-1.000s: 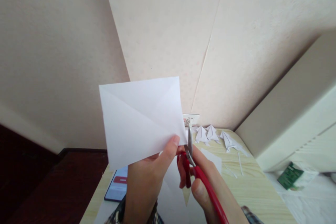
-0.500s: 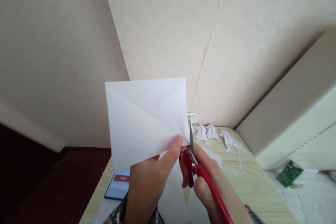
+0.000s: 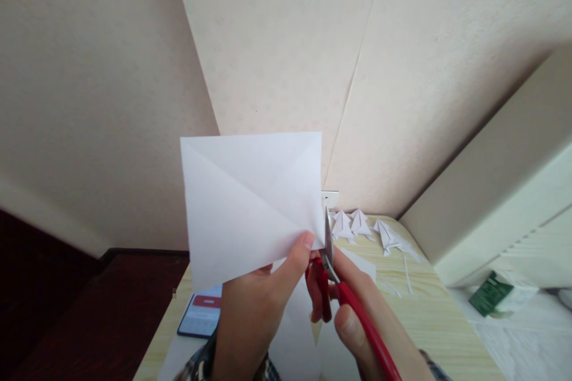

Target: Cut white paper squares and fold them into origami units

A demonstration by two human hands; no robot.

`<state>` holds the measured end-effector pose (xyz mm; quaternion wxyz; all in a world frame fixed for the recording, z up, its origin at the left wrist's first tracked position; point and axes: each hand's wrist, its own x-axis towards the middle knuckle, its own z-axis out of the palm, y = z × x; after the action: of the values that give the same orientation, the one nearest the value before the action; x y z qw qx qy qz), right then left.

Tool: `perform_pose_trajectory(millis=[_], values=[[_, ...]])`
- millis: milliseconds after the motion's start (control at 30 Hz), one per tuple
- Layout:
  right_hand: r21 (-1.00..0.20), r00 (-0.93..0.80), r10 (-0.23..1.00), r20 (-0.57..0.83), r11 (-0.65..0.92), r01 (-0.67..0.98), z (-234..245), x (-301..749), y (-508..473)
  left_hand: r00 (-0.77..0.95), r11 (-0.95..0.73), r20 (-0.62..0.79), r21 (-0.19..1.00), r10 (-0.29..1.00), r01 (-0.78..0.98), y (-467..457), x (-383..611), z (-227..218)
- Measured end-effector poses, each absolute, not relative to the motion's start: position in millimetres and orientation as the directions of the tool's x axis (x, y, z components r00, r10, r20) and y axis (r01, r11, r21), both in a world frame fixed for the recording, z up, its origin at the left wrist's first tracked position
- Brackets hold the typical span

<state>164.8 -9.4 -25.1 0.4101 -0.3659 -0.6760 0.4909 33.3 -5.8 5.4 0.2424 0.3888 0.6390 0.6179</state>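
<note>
The left hand [image 3: 257, 309] was raised in front of the chest, palm toward the person. Its thumb lay on the near face of a sheet of white paper [image 3: 250, 202] at the lower right corner, with the fingers behind, so the hand was closed in a pinch on the sheet. The paper was held upright in the air above the surface [image 3: 438, 327]. It was a smooth rectangle with diagonal creases crossing its face.

The right hand [image 3: 364, 315] was closed through the red handles of a pair of scissors [image 3: 342, 297]. The thumb lay along the outer handle. The grey metal blades pointed upward just beside the sheet's right edge and appeared nearly together. Contact between blade and paper could not be confirmed.

A phone [image 3: 203, 315] lay flat on the surface at the lower left. Its screen showed a red band, and the writing on it was too small to read. A green packet [image 3: 490, 293] lay on white bedding to the right, and its markings were also illegible.

The surface had a pale wood-grain finish. Several white folded paper figures [image 3: 357, 225] with pointed shapes stood in a row at its far edge, below a white wall socket [image 3: 329, 197]. Thin paper strips [image 3: 407, 274] lay near them. More flat white paper lay beneath the hands.
</note>
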Motion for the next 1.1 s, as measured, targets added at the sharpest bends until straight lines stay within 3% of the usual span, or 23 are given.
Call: perform_pose_trajectory(millis=[233, 667, 1100], values=[[-0.987, -0.410, 0.903, 0.129, 0.156, 0.033, -19, 166, -14, -0.580, -0.041, 0.123, 0.987, 0.805, 0.153, -9, 38, 8], [-0.989, -0.403, 0.905, 0.135, 0.148, 0.001, -17, 169, -17, -0.554, -0.007, 0.108, 0.983, 0.825, 0.182, -8, 38, 7], [-0.997, -0.413, 0.908, 0.070, 0.052, -0.053, -14, 166, -15, -0.639, -0.003, 0.159, 0.971, 0.753, 0.238, -10, 35, -3]])
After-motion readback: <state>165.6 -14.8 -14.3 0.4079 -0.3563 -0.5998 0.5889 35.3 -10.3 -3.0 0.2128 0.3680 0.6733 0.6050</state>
